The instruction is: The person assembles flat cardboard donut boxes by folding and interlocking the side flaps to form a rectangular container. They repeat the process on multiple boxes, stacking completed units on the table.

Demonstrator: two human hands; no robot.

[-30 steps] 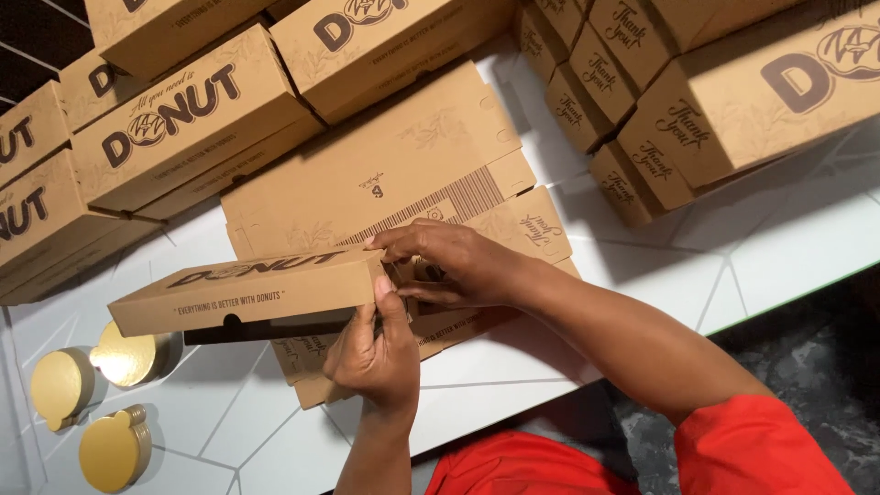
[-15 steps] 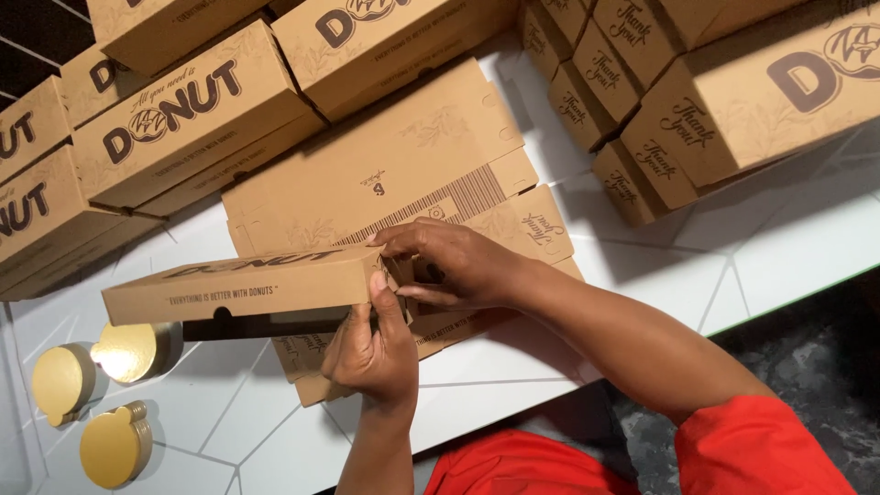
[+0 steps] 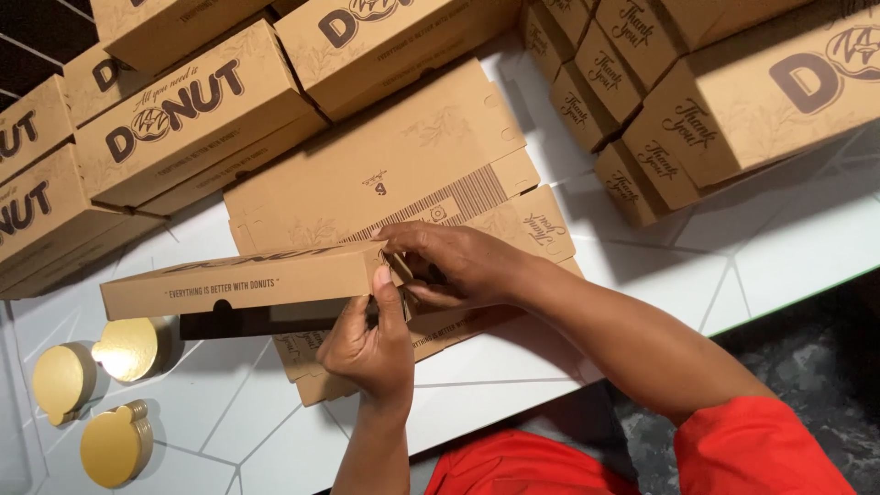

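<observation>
- Stacked brown cardboard boxes (image 3: 183, 110) are crowding the white counter (image 3: 788, 247); its near edge is lying open.
- Left hand (image 3: 371, 348) and right hand (image 3: 458, 266), each grip closed, are pinching the half-folded brown cardboard box (image 3: 238, 284) at its right end.

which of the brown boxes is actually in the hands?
The half-folded box at centre-left: the left hand and right hand pinch its right end. The finished boxes stacked behind and the flat sheets beneath lie untouched.

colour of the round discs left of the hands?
Shiny gold round discs; clearest in the head view, on the white table.
</observation>
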